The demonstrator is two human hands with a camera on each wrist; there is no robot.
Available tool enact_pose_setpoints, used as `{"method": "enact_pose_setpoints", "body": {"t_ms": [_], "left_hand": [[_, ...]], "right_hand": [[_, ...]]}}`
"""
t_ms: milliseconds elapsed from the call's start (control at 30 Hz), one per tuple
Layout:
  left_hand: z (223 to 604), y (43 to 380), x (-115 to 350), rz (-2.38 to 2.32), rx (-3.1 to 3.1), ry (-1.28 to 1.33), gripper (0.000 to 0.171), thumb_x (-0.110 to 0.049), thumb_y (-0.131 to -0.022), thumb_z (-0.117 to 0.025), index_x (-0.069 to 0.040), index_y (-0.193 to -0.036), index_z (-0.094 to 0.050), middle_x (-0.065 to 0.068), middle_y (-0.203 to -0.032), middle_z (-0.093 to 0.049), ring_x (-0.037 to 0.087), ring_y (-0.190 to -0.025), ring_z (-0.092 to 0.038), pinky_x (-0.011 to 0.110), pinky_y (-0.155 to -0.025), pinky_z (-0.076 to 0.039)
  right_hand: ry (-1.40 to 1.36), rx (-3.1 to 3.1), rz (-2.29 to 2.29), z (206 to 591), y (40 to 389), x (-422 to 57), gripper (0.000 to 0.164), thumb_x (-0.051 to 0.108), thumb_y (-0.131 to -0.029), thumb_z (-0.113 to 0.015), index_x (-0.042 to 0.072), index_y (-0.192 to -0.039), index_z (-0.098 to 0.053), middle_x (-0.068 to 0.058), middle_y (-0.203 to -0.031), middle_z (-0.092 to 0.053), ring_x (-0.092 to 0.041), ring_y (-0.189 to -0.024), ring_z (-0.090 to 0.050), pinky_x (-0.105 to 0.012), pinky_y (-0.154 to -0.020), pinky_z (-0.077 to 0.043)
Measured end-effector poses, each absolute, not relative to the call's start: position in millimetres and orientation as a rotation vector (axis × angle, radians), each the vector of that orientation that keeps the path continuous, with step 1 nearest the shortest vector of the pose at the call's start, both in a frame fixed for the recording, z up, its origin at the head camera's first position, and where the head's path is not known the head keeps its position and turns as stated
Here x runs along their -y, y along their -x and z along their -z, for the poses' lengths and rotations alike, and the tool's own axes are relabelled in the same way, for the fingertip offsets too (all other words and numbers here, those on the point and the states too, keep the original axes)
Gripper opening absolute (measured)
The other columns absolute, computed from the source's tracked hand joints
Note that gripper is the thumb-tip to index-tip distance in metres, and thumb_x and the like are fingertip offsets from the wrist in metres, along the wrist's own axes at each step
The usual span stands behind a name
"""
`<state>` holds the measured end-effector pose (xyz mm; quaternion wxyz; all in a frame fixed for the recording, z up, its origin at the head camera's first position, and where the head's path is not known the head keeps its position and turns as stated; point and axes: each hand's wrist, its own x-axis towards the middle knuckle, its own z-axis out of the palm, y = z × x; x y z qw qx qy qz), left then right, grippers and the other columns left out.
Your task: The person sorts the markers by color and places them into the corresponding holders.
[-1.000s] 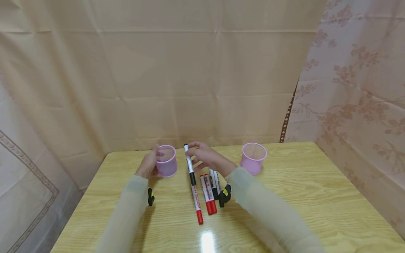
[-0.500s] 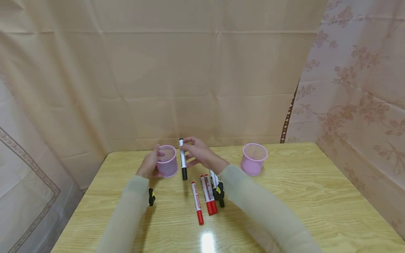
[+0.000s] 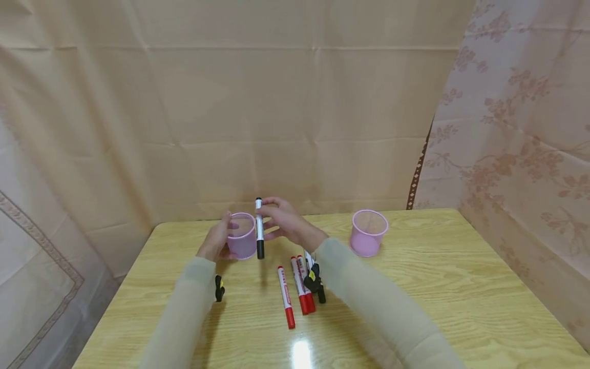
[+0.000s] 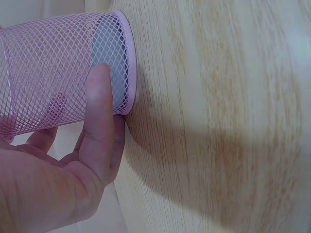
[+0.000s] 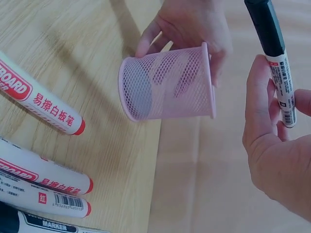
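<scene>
My left hand (image 3: 215, 241) grips the side of a pink mesh pen cup (image 3: 242, 243), which stands upright near the back left of the table. In the left wrist view its thumb and fingers wrap round the mesh cup (image 4: 53, 73), and no pen shows inside. My right hand (image 3: 291, 223) pinches a black-capped whiteboard marker (image 3: 259, 225) just right of that cup. The marker is held nearly upright above the table, cap end down. From the right wrist view, the marker (image 5: 282, 77) is between thumb and fingers, apart from the cup.
A second pink mesh cup (image 3: 369, 233) stands at the back right. On the wooden table (image 3: 442, 287) lie several markers: a single red-capped marker (image 3: 286, 297), more red-capped markers (image 3: 298, 287) side by side, and black-capped ones (image 3: 321, 294) partly hidden by my right wrist strap. Curtains hang behind.
My right hand has lifted the black-capped marker off the spot by the red one, carried it left toward the left cup and turned it more upright. My left hand stays on the cup.
</scene>
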<state>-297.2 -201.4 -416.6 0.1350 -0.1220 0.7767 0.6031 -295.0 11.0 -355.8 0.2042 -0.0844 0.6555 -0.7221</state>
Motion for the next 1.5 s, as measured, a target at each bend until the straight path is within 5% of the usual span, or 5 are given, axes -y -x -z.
{"method": "enact_pose_setpoints", "body": {"t_ms": [333, 767, 1167, 1500], "left_hand": [[415, 296, 203, -1.743, -2.240, 0.347, 0.083, -0.069, -0.102, -0.018, -0.006, -0.151, -0.042, 0.026, -0.150, -0.041, 0.043, -0.120, -0.050, 0.047, -0.081, -0.058], [418, 300, 202, -1.740, -2.229, 0.359, 0.083, -0.068, -0.103, -0.017, -0.005, -0.153, -0.040, 0.027, -0.153, -0.038, 0.044, -0.123, -0.049, 0.045, -0.079, -0.059], [419, 301, 203, -1.763, -2.241, 0.378, 0.081, -0.068, -0.103, -0.020, -0.006, -0.149, -0.044, 0.025, -0.142, -0.044, 0.037, -0.109, -0.053, 0.043, -0.072, -0.060], [418, 301, 203, -1.734, -2.256, 0.377, 0.080, -0.068, -0.103, -0.019, -0.008, -0.149, -0.045, 0.024, -0.146, -0.043, 0.037, -0.110, -0.053, 0.042, -0.072, -0.060]], "right_hand": [[0.245, -1.784, 2.140, 350, 298, -2, 0.048, 0.014, -0.099, -0.062, 0.006, -0.143, -0.043, -0.011, -0.107, -0.061, -0.031, -0.092, -0.064, -0.042, -0.072, -0.062], [0.116, -1.556, 2.368, 355, 310, 1, 0.028, 0.012, -0.101, -0.057, 0.008, -0.127, -0.047, -0.004, -0.095, -0.056, -0.021, -0.074, -0.064, -0.038, -0.066, -0.061], [0.023, -1.444, 2.626, 343, 314, 19, 0.042, 0.010, -0.104, -0.056, 0.015, -0.142, -0.040, -0.007, -0.098, -0.056, -0.028, -0.093, -0.060, -0.054, -0.089, -0.056], [0.086, -1.559, 2.696, 338, 310, 26, 0.038, 0.010, -0.103, -0.059, 0.018, -0.136, -0.044, -0.008, -0.106, -0.054, -0.024, -0.088, -0.061, -0.044, -0.076, -0.062]]}}
